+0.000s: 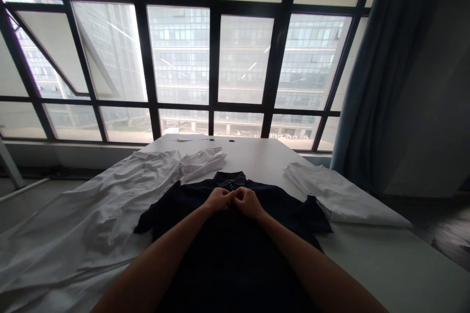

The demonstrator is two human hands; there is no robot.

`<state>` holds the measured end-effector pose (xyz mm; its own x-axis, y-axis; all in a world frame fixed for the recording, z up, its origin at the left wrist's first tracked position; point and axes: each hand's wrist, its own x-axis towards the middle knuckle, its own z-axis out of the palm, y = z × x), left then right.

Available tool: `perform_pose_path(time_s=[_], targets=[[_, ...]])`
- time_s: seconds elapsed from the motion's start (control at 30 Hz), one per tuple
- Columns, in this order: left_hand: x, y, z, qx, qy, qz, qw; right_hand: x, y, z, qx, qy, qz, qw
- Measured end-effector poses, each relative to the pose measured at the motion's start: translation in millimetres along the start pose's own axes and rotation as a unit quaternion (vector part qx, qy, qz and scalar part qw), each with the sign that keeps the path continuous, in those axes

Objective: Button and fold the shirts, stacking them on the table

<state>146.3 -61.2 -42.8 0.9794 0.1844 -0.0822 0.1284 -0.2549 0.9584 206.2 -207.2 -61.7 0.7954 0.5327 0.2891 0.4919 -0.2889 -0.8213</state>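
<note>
A dark polo shirt (286, 205) lies spread face up, its collar toward the windows and its short sleeves out to both sides. My left hand (219, 199) and my right hand (248, 201) meet at the front opening just below the collar (229, 176). Both hands are closed in a pinch, fingertips touching or nearly so, on the shirt's placket. A small button shows at the neck above them. Whether a button sits between the fingertips is hidden.
White garments (147, 176) lie rumpled along the left of the white table (253, 154). A folded white garment (341, 190) rests on the right, near the shirt's sleeve. Beyond stand large windows; a blue-grey curtain (382, 83) hangs at right.
</note>
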Motion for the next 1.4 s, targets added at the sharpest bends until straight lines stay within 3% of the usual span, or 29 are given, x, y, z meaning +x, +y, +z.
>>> perform_pose_path(time_s=[0.2, 0.47, 0.63, 0.77, 0.83, 0.9, 1.0, 1.1, 1.2, 1.4], targets=[[2.2, -1.1, 1.4, -0.011, 0.009, -0.007, 1.000, -2.3, -2.7, -2.1, -0.014, -0.002, 0.013, 1.000], [4.7, -7.3, -2.2, 0.024, -0.019, 0.049, 0.998, 6.2, -6.1, -5.6, 0.078, -0.067, 0.116, 0.988], [2.1, -8.1, -3.9, 0.156, 0.037, 0.112, 0.981, 9.8, -8.4, -8.6, 0.090, -0.090, 0.141, 0.982], [-7.1, -4.1, -10.0, 0.338, 0.089, 0.141, 0.926, 9.4, -8.8, -11.0, 0.087, -0.103, 0.148, 0.980], [-10.3, -3.3, -14.8, 0.405, 0.095, 0.146, 0.898, 7.6, -8.2, -14.7, 0.048, -0.080, 0.125, 0.988], [-10.2, -5.0, -20.6, 0.454, 0.100, 0.144, 0.874, 5.5, -6.6, -22.3, -0.078, -0.022, 0.068, 0.994], [-4.5, -11.9, -29.5, 0.500, 0.100, 0.101, 0.854, 3.9, -1.3, -39.5, -0.324, 0.036, 0.032, 0.945], [3.4, -19.4, -36.1, 0.511, 0.063, 0.052, 0.856, 5.0, 6.8, -53.8, -0.419, -0.041, 0.120, 0.899], [10.1, -22.9, -40.0, 0.510, 0.021, 0.021, 0.860, 7.3, 14.8, -57.3, -0.425, -0.121, 0.174, 0.880], [29.2, -24.1, -48.5, 0.513, -0.001, 0.018, 0.858, 19.2, 27.2, -56.0, -0.434, -0.148, 0.174, 0.872]])
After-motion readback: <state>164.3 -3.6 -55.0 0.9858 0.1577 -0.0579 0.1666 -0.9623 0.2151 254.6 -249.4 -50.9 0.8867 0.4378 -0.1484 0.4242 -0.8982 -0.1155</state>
